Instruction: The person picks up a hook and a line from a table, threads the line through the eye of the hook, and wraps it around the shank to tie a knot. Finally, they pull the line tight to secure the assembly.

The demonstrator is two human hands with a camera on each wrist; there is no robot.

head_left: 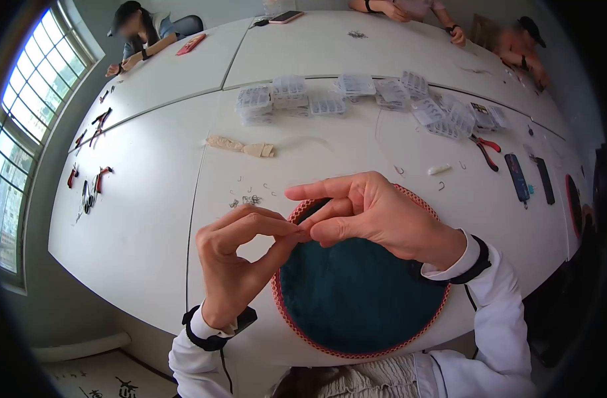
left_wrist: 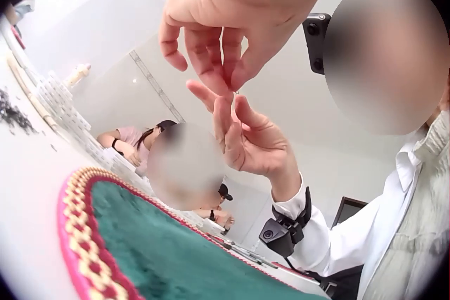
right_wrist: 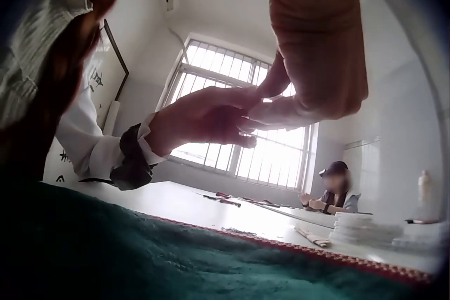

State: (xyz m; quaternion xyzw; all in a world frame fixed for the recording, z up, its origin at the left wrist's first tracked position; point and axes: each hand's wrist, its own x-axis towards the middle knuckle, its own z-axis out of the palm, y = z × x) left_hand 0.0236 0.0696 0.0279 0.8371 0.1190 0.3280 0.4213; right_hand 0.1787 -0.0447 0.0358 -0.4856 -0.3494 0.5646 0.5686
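Note:
Above the round dark green pad (head_left: 356, 298), the two hands meet at the fingertips. My left hand (head_left: 240, 255) pinches a tiny thing between thumb and index finger; only a small glint (left_wrist: 237, 92) shows at its tips in the left wrist view, so its shape is unclear. The right hand (head_left: 383, 219) touches those tips from the other side, its index finger extended and its thumb apart from the middle finger. Against the window in the right wrist view, both hands look dark. Small metal hooks (head_left: 251, 199) lie in a pile just beyond the pad.
Stacked clear compartment boxes (head_left: 290, 93) stand across the table's middle. A cloth roll (head_left: 240, 146) lies before them. Pliers (head_left: 487, 151) and a dark case (head_left: 517, 176) are at right, more pliers and scissors (head_left: 86, 197) at left. Other people sit at the far side.

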